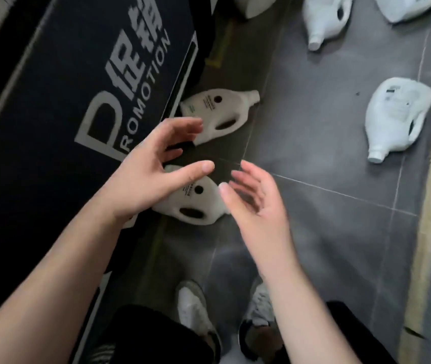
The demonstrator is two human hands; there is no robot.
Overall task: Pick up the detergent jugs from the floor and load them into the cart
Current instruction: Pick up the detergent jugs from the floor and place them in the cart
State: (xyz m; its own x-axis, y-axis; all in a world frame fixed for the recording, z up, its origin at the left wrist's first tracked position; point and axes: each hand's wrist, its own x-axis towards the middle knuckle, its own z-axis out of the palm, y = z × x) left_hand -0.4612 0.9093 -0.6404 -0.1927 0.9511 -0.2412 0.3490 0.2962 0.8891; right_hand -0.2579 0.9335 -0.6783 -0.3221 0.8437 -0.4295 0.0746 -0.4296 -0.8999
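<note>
On the floor, a jug under the empty, spread left hand and right hand

Both hands spread empty above a jug (lying flat).

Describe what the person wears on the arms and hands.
The left hand and right hand are bare: no gloves, rings or watch show. The forearms are bare too, with no sleeve in view. Nails look short and unpainted.
</note>
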